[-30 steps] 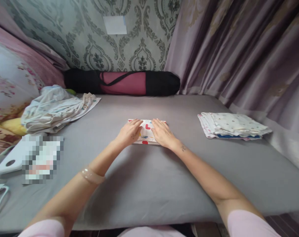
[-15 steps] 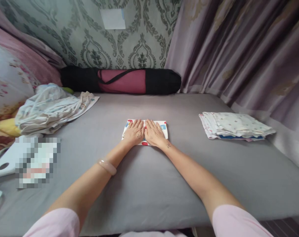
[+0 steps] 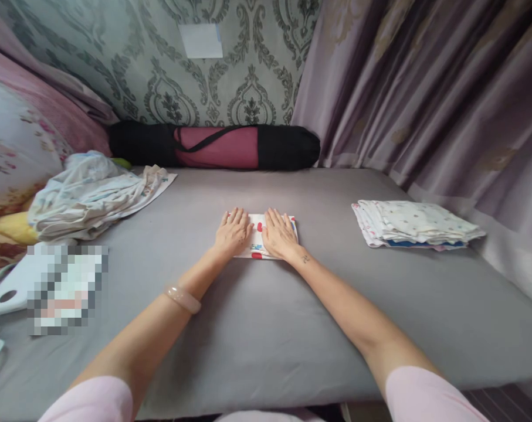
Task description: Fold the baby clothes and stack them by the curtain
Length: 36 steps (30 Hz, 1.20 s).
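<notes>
A folded white cloth [image 3: 257, 237] with red and blue prints lies flat on the grey sheet [image 3: 266, 316] in front of me. Over its left part rests my left hand [image 3: 234, 231], palm down with fingers stretched out. My right hand [image 3: 280, 233] lies palm down on the right part, fingers extended. Between the two hands a strip of the cloth shows, with a red spot on it. The hands cover both sides of the cloth.
To the right is a stack of folded cloths [image 3: 417, 223]. Loose crumpled cloths [image 3: 94, 193] lie at left, above a white board with a hole [image 3: 21, 281] and a blurred item [image 3: 72, 290]. A black and maroon long bag [image 3: 217, 146] lies along the wall.
My hands have slid apart over the folded cloth, left hand to the left and right hand slightly to the right. More of the cloth's middle shows between them.
</notes>
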Each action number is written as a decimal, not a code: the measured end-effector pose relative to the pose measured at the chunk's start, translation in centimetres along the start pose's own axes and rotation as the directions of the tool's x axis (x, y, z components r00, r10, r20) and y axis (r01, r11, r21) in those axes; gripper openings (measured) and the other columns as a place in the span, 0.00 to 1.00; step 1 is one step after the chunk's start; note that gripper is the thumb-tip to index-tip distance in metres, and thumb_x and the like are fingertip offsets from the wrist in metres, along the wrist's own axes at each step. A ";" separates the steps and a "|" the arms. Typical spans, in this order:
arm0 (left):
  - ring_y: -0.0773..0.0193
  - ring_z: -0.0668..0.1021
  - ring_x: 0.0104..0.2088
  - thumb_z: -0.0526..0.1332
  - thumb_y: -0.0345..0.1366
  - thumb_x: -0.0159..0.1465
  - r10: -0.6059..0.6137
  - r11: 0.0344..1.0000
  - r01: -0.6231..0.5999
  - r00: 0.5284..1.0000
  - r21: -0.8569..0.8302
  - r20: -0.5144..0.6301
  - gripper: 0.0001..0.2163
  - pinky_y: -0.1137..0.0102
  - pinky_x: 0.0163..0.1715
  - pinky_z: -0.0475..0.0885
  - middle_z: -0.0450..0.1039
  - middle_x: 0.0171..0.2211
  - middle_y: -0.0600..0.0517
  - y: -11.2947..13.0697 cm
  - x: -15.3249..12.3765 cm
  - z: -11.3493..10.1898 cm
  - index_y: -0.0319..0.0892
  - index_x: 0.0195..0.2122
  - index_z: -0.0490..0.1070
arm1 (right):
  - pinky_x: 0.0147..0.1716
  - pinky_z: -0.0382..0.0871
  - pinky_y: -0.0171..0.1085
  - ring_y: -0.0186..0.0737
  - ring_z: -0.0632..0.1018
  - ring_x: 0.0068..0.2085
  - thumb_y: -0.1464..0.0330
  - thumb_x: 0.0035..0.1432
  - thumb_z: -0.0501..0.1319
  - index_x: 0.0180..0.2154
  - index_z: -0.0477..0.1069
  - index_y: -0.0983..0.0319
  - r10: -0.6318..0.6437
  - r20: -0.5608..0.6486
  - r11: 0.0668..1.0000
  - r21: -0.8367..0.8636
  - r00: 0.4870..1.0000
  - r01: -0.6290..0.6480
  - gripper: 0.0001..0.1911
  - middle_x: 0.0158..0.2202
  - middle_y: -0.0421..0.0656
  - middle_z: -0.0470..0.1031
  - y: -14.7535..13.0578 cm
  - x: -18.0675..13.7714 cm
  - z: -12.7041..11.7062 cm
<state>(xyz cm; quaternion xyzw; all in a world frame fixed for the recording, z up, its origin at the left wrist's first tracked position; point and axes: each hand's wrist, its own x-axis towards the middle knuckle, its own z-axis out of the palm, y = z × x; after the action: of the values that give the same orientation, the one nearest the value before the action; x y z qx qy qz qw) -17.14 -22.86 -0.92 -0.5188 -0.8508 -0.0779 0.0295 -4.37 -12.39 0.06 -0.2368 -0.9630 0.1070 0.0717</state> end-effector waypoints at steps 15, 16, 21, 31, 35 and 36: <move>0.49 0.54 0.68 0.39 0.45 0.71 0.013 0.998 -0.011 0.999 -0.055 0.033 0.28 0.53 0.65 0.50 0.53 0.67 0.37 -1.8 -0.8 -0.9 0.31 0.65 0.55 | 0.67 0.39 0.47 0.48 0.48 0.70 0.64 0.67 0.40 0.67 0.50 0.75 0.049 0.034 0.999 0.019 0.998 -0.050 0.32 0.70 0.54 0.47 1.7 -0.6 -0.9; 0.49 0.53 0.68 0.39 0.45 0.71 0.006 0.998 -0.005 1.000 -0.059 0.025 0.29 0.53 0.66 0.49 0.52 0.67 0.38 -2.1 -1.0 -0.9 0.32 0.66 0.54 | 0.67 0.38 0.47 0.48 0.48 0.70 0.65 0.67 0.40 0.66 0.50 0.75 0.071 0.009 0.997 0.011 0.997 -0.072 0.32 0.70 0.54 0.46 2.1 -0.8 -0.8; 0.50 0.52 0.69 0.37 0.50 0.70 -0.031 0.993 0.047 0.991 -0.113 0.133 0.31 0.53 0.65 0.51 0.49 0.69 0.41 -3.3 -1.7 -0.1 0.35 0.68 0.51 | 0.67 0.40 0.45 0.48 0.49 0.70 0.65 0.67 0.40 0.67 0.49 0.76 0.113 0.039 0.993 0.010 0.993 -0.114 0.32 0.70 0.54 0.46 3.3 -1.4 0.1; 0.52 0.55 0.68 0.42 0.47 0.70 0.004 0.975 0.013 0.997 -0.222 0.074 0.27 0.55 0.65 0.51 0.53 0.67 0.39 -4.0 -1.5 0.2 0.36 0.65 0.56 | 0.67 0.45 0.43 0.44 0.53 0.69 0.67 0.66 0.46 0.65 0.56 0.70 0.146 0.051 0.919 0.363 0.988 -0.154 0.29 0.69 0.52 0.52 4.9 -0.5 -0.7; 0.53 0.68 0.60 0.48 0.41 0.66 -0.184 0.951 0.168 0.982 -0.260 -0.040 0.23 0.62 0.59 0.62 0.66 0.58 0.35 -4.8 -1.6 -1.0 0.33 0.57 0.67 | 0.51 0.71 0.37 0.38 0.75 0.54 0.70 0.66 0.46 0.58 0.66 0.64 0.467 0.037 0.665 0.643 0.883 -0.379 0.22 0.57 0.51 0.71 7.1 -0.8 -2.5; 0.52 0.72 0.56 0.50 0.41 0.65 -0.258 0.936 0.238 0.965 -0.259 -0.047 0.22 0.63 0.56 0.65 0.70 0.54 0.36 -4.9 -1.7 -1.5 0.33 0.54 0.69 | 0.44 0.74 0.35 0.37 0.79 0.47 0.70 0.66 0.46 0.54 0.69 0.64 0.519 0.078 0.619 0.653 0.851 -0.437 0.20 0.52 0.51 0.75 7.5 -1.1 -2.9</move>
<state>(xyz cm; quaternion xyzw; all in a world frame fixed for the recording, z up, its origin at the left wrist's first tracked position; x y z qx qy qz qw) -20.78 -26.81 -0.18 -0.4034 -0.8908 -0.2088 -0.0124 0.46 -5.98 0.94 -0.4503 -0.7603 0.4343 0.1748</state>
